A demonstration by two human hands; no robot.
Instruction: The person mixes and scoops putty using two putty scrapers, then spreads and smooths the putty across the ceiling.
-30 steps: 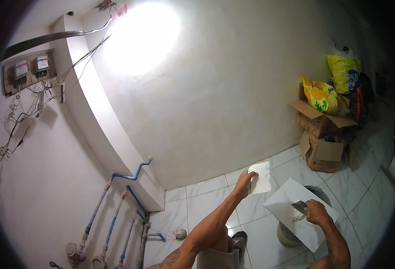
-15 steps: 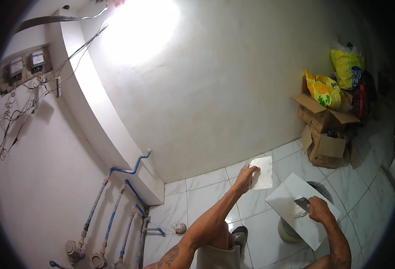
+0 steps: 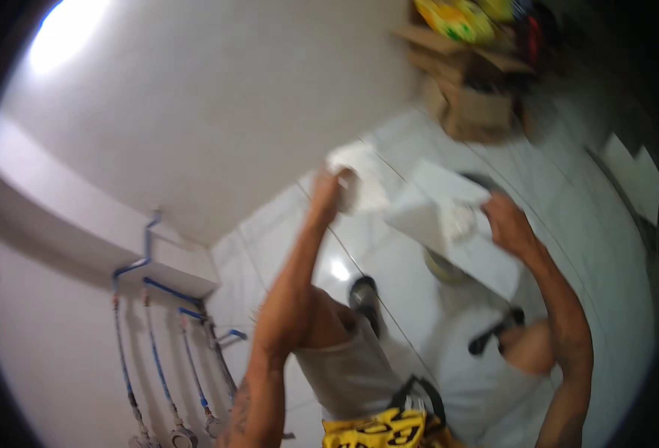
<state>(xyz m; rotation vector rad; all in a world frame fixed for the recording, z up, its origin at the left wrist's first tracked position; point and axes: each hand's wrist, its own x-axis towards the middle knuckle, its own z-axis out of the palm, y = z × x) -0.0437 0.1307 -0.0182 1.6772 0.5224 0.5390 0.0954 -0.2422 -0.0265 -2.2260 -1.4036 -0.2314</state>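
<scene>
My left hand (image 3: pixel 329 193) is closed on the edge of a thin, pale rectangular plate (image 3: pixel 367 179), held over the tiled floor near the wall. My right hand (image 3: pixel 510 224) is closed at the right side of a white square board (image 3: pixel 428 196), beside a lump of white putty (image 3: pixel 461 222) lying on it. The putty knife in that hand, plain half a second ago, is mostly lost in blur now. Under the board, part of a round bucket (image 3: pixel 441 267) shows.
Open cardboard boxes (image 3: pixel 479 108) with a yellow bag (image 3: pixel 456 21) on top stand by the wall. Blue pipes (image 3: pixel 131 267) run along the left wall. A yellow printed bag (image 3: pixel 378 431) is at the bottom, near my legs.
The view has swung down and to the right, so the boxes, pipes and lamp glare sit higher or further left. Both hands still hold their things; the knife's dark blade no longer shows clearly.
</scene>
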